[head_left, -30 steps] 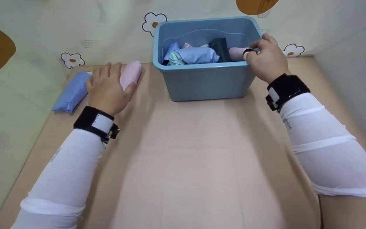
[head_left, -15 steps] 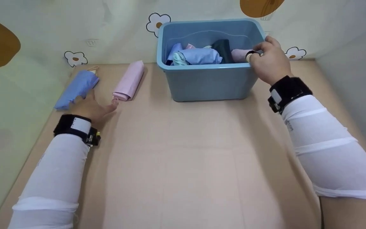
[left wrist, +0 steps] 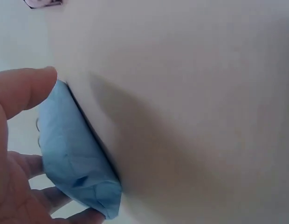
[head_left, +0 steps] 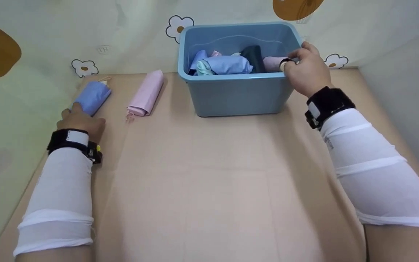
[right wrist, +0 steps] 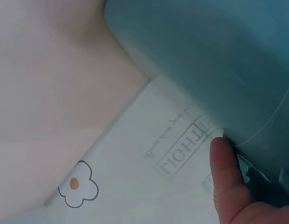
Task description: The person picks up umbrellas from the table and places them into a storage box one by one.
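Observation:
A blue folded umbrella [head_left: 92, 97], by its look, lies at the table's left edge with a thin cord at its far end. My left hand [head_left: 78, 122] is at its near end. In the left wrist view the fingers [left wrist: 51, 198] reach along the far side of the blue umbrella [left wrist: 72, 144], while the thumb is spread apart from them. A pink folded umbrella [head_left: 146, 92] lies to the right of it. My right hand [head_left: 309, 71] grips the right rim of a blue-grey plastic tub [head_left: 238, 96]; in the right wrist view the thumb [right wrist: 226, 163] lies outside the tub wall.
Inside the tub are several rolled bundles: a blue one [head_left: 229, 64], a dark one [head_left: 253, 58], a mauve one [head_left: 273, 63] and a mint one [head_left: 204, 67]. A patterned wall covering [head_left: 133, 40] stands behind the beige tabletop [head_left: 209, 163].
My left hand has moved left and nearer from over the pink umbrella to the blue umbrella's near end, uncovering the pink one. My right hand has stayed on the tub rim.

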Demonstrator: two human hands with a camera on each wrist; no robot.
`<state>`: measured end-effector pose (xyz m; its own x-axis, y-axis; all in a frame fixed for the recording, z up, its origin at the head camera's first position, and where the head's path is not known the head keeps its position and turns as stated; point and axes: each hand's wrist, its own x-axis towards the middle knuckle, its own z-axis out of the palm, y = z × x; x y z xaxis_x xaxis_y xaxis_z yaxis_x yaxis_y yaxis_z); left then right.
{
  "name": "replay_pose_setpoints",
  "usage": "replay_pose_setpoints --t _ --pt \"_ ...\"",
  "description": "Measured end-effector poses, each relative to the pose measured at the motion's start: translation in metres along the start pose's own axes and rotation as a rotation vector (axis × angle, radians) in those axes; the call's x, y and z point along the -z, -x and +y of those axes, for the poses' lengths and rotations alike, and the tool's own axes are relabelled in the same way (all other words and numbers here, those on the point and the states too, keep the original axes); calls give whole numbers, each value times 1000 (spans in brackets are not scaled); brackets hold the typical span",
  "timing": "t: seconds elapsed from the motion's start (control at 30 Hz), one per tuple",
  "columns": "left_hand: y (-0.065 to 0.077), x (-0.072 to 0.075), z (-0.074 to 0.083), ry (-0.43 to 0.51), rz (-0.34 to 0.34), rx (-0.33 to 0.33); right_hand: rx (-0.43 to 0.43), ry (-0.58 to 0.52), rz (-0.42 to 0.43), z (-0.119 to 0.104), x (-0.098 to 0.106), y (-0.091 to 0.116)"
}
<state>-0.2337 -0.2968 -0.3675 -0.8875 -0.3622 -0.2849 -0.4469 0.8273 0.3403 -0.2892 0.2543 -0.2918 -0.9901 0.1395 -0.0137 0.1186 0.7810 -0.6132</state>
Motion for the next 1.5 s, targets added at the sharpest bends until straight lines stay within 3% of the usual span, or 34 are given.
replay_pose_setpoints --t 0.17,0.47,0.6,0.87,1.07,1.27,1.37,1.5 --pt "0 -1 3 13 55 25 -13 0 -18 0 0 0" --pt "-30 -12 -11 73 108 10 -31 -9 -14 -2 2 0" --pt "-30 -9 -13 4 139 -6 -27 -6 -15 -4 -1 0" --pt "-28 -6 -9 -55 45 7 -23 12 -10 -3 1 1" --pt "-17 -4 1 -6 119 -35 -25 1 -4 -2 -1 0" --pt "-25 8 12 63 212 -118 -26 4 1 -2 -1 1" --pt "-22 22 27 106 277 -188 -25 8 2 -3 -1 1" --pt "-6 36 60 158 337 -273 -19 18 7 -3 -1 1"
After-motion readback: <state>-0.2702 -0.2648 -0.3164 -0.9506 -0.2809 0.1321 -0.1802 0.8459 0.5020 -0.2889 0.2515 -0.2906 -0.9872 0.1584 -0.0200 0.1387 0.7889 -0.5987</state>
